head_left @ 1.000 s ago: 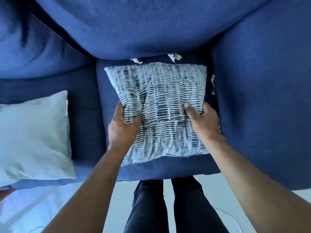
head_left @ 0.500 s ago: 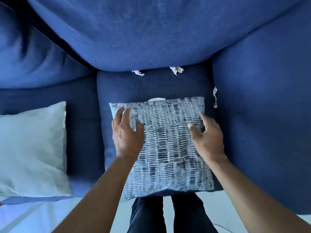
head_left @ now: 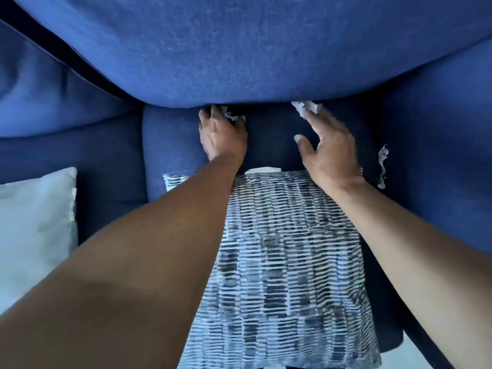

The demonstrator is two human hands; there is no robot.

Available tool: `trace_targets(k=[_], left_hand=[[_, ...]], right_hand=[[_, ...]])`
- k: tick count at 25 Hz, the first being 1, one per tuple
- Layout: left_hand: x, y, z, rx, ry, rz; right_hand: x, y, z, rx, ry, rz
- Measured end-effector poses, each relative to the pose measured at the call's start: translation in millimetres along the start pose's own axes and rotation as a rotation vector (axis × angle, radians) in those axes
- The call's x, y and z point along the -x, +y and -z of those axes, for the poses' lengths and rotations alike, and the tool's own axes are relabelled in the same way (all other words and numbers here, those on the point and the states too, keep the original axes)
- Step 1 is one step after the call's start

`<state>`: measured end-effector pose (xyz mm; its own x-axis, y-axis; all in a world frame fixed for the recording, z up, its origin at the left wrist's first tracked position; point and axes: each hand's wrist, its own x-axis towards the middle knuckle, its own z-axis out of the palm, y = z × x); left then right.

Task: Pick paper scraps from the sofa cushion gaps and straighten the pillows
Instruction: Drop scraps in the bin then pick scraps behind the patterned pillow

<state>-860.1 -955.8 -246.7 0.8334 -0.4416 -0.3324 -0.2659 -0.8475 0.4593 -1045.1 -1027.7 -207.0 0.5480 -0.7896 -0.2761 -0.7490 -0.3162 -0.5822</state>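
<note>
My left hand (head_left: 222, 134) is at the gap under the back cushion, with its fingers and thumb curled on either side of a white paper scrap (head_left: 229, 116). The fingers of my right hand (head_left: 328, 149) are spread, and their tips touch a second scrap (head_left: 306, 109) in the same gap. A third, long scrap (head_left: 382, 166) sticks out of the gap by the right armrest. The blue-and-white patterned pillow (head_left: 287, 262) lies flat on the seat cushion (head_left: 170, 145) beneath my forearms. A small white piece (head_left: 262, 170) shows at its far edge.
A plain white pillow (head_left: 34, 230) lies on the left seat cushion. The blue back cushion (head_left: 239, 49) overhangs the gap, and the armrest (head_left: 439, 155) rises on the right. Pale floor shows at the bottom right.
Both hands let go of the patterned pillow, which was pulled toward the seat's front edge, and reached forward to the scraps in the back gap. The camera moved closer.
</note>
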Motion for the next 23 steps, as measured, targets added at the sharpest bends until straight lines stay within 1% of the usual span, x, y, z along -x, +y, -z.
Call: trace_targets(k=[5,10,14,16,18,20,21,23], left_hand=[[-14,-24,-29,-0.002,0.190,-0.061],[-20,-32,-45,-0.013,0.224,-0.117],[-17,-37,-51,0.007,0.264,-0.138],[-17,-34,-45,0.013,0.274,-0.137],[-13,-28,-32,0.001,0.221,-0.133],[-8,-22,-13,-0.067,0.130,-0.108],[-6,-21,-5,-0.122,0.073,-0.100],[10,-12,19,-0.251,-0.078,-0.149]], right_hand=[[-36,18,-32,0.076,0.083,0.047],[-69,24,-63,0.221,0.218,0.103],[-76,31,-71,0.292,0.209,0.137],[-78,28,-66,0.268,0.206,0.105],[-69,25,-56,0.262,0.150,0.040],[-56,20,-43,0.340,-0.010,-0.016],[-51,18,-38,0.380,-0.087,-0.031],[-34,6,-19,0.410,-0.194,-0.051]])
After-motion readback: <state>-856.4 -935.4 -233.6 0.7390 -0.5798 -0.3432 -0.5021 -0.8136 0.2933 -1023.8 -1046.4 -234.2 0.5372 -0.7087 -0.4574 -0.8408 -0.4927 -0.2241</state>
